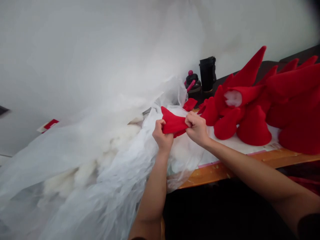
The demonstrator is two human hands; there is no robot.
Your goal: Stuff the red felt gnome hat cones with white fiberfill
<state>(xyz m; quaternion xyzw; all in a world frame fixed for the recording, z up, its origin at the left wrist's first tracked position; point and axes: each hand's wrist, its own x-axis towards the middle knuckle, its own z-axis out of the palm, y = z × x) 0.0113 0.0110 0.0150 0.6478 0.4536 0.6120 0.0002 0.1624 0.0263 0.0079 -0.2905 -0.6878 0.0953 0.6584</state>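
A small red felt piece (174, 122), shaped like a cone hat and looking limp, is stretched between my two hands. My left hand (163, 136) grips its left end, fingers closed around the cloth. The other end is pinched in the closed fingers of my right hand (196, 128). Both hands are above the table's near edge, beside a big clear plastic bag (130, 156) of white stuffing. Just to the right stand several red felt cones (226, 125). One cone (246, 95) lies on its side with white stuffing showing in its opening.
The table's wooden edge (212, 173) runs along the front. At the back stand a black tumbler (207, 73) and a dark jar with pink parts (192, 83). Flat red pieces (190, 104) lie behind my hands. The plastic bag fills the left side, against a pale wall (87, 50).
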